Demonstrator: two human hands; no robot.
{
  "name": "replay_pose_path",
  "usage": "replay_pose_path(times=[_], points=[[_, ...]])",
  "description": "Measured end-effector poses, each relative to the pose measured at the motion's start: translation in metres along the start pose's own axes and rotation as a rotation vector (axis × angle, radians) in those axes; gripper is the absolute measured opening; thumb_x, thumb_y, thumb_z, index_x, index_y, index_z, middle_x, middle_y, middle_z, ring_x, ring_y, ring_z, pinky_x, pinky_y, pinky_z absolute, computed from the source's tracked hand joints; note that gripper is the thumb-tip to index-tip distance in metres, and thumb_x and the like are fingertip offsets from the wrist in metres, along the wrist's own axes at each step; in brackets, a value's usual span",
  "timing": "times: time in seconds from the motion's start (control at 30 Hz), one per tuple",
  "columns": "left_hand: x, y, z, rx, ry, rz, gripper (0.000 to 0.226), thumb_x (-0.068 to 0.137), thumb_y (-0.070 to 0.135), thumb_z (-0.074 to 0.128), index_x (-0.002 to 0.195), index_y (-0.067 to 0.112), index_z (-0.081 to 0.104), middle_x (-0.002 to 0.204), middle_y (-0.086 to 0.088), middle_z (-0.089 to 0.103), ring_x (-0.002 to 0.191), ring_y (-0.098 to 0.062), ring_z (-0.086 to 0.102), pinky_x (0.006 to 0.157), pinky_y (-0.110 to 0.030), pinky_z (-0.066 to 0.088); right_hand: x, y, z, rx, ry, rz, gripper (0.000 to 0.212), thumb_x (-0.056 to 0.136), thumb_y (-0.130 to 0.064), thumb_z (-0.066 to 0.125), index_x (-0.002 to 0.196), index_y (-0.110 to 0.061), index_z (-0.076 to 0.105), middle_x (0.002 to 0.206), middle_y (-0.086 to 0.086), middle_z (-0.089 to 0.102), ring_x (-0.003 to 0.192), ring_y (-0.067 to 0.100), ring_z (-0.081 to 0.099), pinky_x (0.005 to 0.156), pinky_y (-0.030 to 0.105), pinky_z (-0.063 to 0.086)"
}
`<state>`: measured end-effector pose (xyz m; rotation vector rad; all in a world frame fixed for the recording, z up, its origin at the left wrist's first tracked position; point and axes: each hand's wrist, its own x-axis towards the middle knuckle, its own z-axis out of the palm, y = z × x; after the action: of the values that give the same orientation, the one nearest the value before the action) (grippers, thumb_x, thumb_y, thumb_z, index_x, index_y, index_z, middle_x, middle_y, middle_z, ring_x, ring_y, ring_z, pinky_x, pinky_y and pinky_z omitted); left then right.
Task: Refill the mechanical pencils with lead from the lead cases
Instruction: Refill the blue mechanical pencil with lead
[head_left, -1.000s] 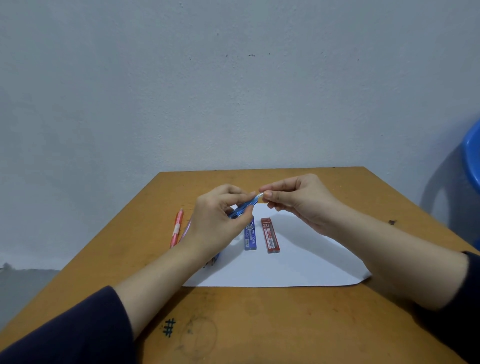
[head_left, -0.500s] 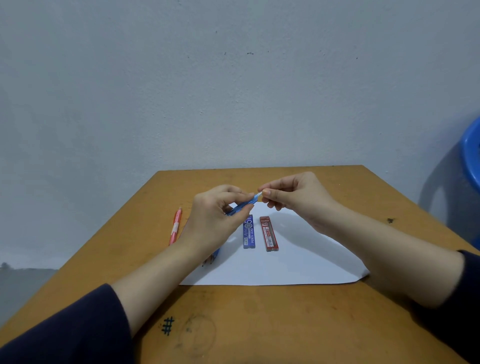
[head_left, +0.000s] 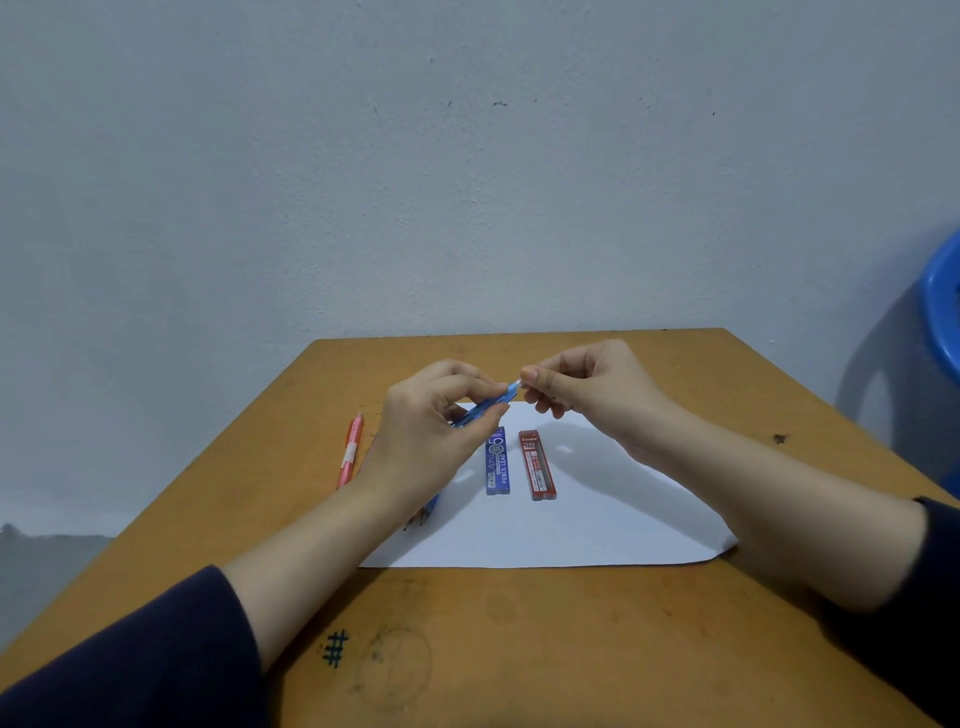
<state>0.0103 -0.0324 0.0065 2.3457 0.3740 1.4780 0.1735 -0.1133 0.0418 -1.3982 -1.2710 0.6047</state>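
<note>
Filling the upper half of my remote feed: pale grey wall (head_left: 467, 182), plain, a few dark specks.

Wooden table (head_left: 519, 649): brown top, scuffed, pushed against the wall.

Blue plastic chair (head_left: 943, 312): only partly visible at the right edge, beside the table.

White sheet of paper (head_left: 571, 530): lies flat on the middle of the table.

Left hand (head_left: 431, 441): raised over the paper's left part, fingers and thumb curled round the barrel of the blue mechanical pencil (head_left: 488, 405).

Right hand (head_left: 592, 389): raised opposite the left, thumb and forefinger pinching the pencil's upper end, other fingers curled loosely. I cannot tell from here whether a cap or a lead sits between them.

Blue mechanical pencil: held clear of the table, tilted, upper end toward the right hand, lower end showing under the left wrist.

Pink mechanical pencil (head_left: 350, 452): lies on bare wood just left of the paper, apart from both hands.

Blue lead case (head_left: 497, 461): flat on the paper, below the hands.

Red lead case (head_left: 537, 465): flat on the paper, just right of the blue one, parallel, not touching it.

Ink hash mark (head_left: 335, 648): on the table's near part.
</note>
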Motion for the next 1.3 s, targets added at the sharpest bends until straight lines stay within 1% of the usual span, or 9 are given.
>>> replay_pose_path(times=[0.23,0.4,0.57,0.63,0.73,0.83,0.9,1.1,1.3], points=[[-0.0007,-0.0001,-0.0005,-0.015,0.008,0.017,0.007,0.077,0.005,0.077,0.083,0.006,0.073,0.086,0.002,0.066,0.077,-0.006,0.063,0.061,-0.022,0.054,-0.0015,0.0006,0.0011,0.001,-0.003,-0.038,0.022,0.088,-0.017,0.064,0.068,-0.011,0.069,0.064,0.003,0.066,0.055,0.008,0.057,0.053,0.016,0.045],[-0.0008,-0.0001,0.0003,-0.014,0.007,0.038,0.006,0.077,0.006,0.076,0.083,0.004,0.073,0.086,0.001,0.066,0.077,-0.006,0.062,0.060,-0.024,0.054,-0.0033,0.0022,0.0040,-0.057,0.005,-0.068,0.030,0.091,-0.020,0.061,0.065,-0.007,0.068,0.059,-0.005,0.065,0.055,0.006,0.055,0.054,0.016,0.044],[-0.0009,0.0008,0.0003,-0.026,0.022,0.040,0.007,0.076,0.005,0.076,0.083,0.006,0.074,0.086,0.002,0.066,0.077,-0.006,0.063,0.060,-0.024,0.055,-0.0036,0.0024,0.0050,-0.046,-0.005,-0.079,0.036,0.094,-0.024,0.057,0.065,-0.006,0.068,0.059,-0.004,0.065,0.054,0.007,0.054,0.055,0.019,0.044],[-0.0006,0.0014,-0.0003,-0.027,0.025,0.040,0.008,0.076,0.005,0.076,0.083,0.006,0.074,0.086,0.002,0.066,0.077,-0.007,0.063,0.061,-0.023,0.055,-0.0027,0.0028,0.0055,-0.004,0.006,-0.074,0.036,0.094,-0.026,0.055,0.069,-0.004,0.069,0.061,0.003,0.065,0.055,0.009,0.055,0.054,0.020,0.044],[0.0001,0.0021,-0.0007,-0.018,0.022,0.040,0.009,0.076,0.004,0.077,0.085,0.006,0.074,0.086,0.000,0.066,0.077,-0.008,0.063,0.062,-0.022,0.055,-0.0013,0.0041,0.0039,0.063,0.042,-0.069,0.031,0.095,-0.022,0.054,0.074,-0.004,0.068,0.063,0.010,0.064,0.055,0.014,0.055,0.053,0.024,0.043],[0.0002,0.0016,-0.0009,-0.013,0.022,0.038,0.009,0.077,0.006,0.076,0.086,0.006,0.074,0.087,-0.001,0.067,0.077,-0.008,0.064,0.062,-0.021,0.055,-0.0013,0.0043,0.0019,0.095,0.060,-0.082,0.018,0.092,-0.007,0.057,0.077,-0.005,0.066,0.061,0.009,0.063,0.056,0.018,0.054,0.053,0.026,0.042],[0.0001,0.0014,-0.0010,-0.014,0.023,0.037,0.010,0.077,0.006,0.076,0.087,0.007,0.075,0.087,-0.001,0.067,0.077,-0.008,0.064,0.063,-0.020,0.054,-0.0021,0.0049,0.0011,0.094,0.067,-0.104,0.015,0.089,-0.001,0.058,0.077,-0.005,0.067,0.060,0.007,0.062,0.055,0.016,0.054,0.053,0.027,0.042],[0.0000,0.0015,-0.0011,-0.026,0.030,0.045,0.009,0.078,0.007,0.076,0.087,0.006,0.074,0.087,-0.001,0.067,0.076,-0.007,0.064,0.063,-0.021,0.055,-0.0019,0.0058,0.0011,0.092,0.067,-0.144,0.017,0.088,-0.002,0.061,0.074,-0.009,0.067,0.059,0.003,0.063,0.053,0.013,0.053,0.050,0.024,0.040],[-0.0005,0.0023,-0.0013,-0.015,0.037,0.058,0.009,0.078,0.009,0.075,0.087,0.006,0.074,0.087,-0.001,0.067,0.077,-0.005,0.063,0.064,-0.015,0.052,-0.0035,0.0076,0.0035,0.101,0.055,-0.141,0.015,0.087,-0.003,0.063,0.074,-0.010,0.068,0.057,0.002,0.063,0.052,0.010,0.054,0.048,0.022,0.041]])
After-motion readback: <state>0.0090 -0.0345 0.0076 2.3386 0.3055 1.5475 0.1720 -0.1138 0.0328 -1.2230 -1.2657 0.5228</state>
